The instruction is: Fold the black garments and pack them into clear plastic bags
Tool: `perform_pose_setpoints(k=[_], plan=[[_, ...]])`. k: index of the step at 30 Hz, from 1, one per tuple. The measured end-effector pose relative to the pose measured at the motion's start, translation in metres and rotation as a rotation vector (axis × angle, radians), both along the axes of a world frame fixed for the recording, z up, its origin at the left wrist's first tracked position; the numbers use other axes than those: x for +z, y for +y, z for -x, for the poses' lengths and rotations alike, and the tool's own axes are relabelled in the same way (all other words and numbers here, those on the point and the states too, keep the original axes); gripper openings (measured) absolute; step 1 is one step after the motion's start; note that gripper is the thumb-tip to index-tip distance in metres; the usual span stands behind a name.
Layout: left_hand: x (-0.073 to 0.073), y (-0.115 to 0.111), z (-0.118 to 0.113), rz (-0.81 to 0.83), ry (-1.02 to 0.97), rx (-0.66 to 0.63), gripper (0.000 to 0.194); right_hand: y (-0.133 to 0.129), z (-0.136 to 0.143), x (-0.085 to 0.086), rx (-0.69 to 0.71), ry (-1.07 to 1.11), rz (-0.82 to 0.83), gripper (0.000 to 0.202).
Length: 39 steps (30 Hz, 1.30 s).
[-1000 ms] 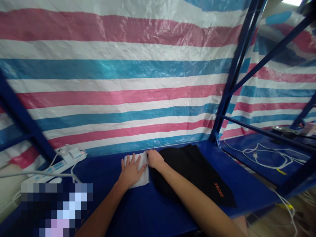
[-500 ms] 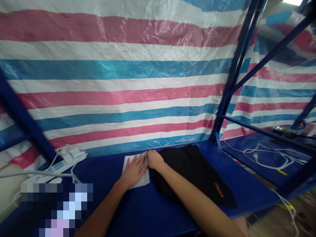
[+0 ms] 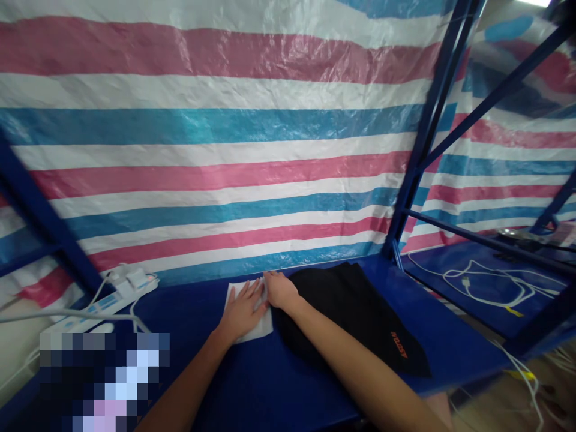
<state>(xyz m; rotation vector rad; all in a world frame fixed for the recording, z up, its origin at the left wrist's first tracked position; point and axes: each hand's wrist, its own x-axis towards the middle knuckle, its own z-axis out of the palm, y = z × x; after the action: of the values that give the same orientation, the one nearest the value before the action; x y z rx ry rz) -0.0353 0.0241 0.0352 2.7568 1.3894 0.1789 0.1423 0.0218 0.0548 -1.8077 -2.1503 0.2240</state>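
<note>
A white folded cloth or paper (image 3: 258, 330) lies on the blue surface (image 3: 265, 384). My left hand (image 3: 242, 311) rests flat on it with the fingers spread. At its upper right edge is my right hand (image 3: 279, 290), its fingers bent close together against the white piece; whether they pinch the edge is too small to tell. Black fabric (image 3: 337, 306) with orange lettering lies spread to the right, partly beneath my right wrist and forearm.
On the left sits a white power strip (image 3: 108, 304) with plugs and cables, beside a pixelated area. Blue metal posts (image 3: 411, 174) stand at both sides. A striped plastic sheet (image 3: 234, 180) hangs behind. White cables (image 3: 486, 282) lie on the right-hand surface.
</note>
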Motion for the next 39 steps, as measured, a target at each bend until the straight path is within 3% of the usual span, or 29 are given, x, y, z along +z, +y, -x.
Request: perform_pose_setpoints(k=[3,8,19,24,29,34,39], plan=[[0.001,-0.001,-0.001,-0.008,0.024,0.038,0.065,0.001,0.000,-0.004,0.042,-0.010,-0.010,0.081],[0.001,0.000,0.000,0.006,0.027,0.050,0.062,0.003,0.001,-0.007,0.078,-0.057,0.002,0.055],[-0.003,-0.003,0.000,-0.048,0.080,0.025,0.062,0.002,0.000,-0.004,0.073,-0.085,0.005,0.059],[-0.003,-0.004,0.001,-0.039,0.051,-0.016,0.063,0.001,0.001,-0.001,0.063,-0.084,0.003,0.042],[0.000,-0.010,0.002,-0.039,0.014,-0.030,0.060,0.001,0.002,0.001,0.051,-0.083,0.009,0.044],[0.004,-0.016,0.003,0.019,0.041,-0.034,0.069,-0.001,0.003,0.002,0.026,-0.075,0.010,0.041],[0.008,-0.017,0.002,0.062,0.057,-0.044,0.092,-0.004,0.004,0.005,0.022,-0.070,0.002,0.041]])
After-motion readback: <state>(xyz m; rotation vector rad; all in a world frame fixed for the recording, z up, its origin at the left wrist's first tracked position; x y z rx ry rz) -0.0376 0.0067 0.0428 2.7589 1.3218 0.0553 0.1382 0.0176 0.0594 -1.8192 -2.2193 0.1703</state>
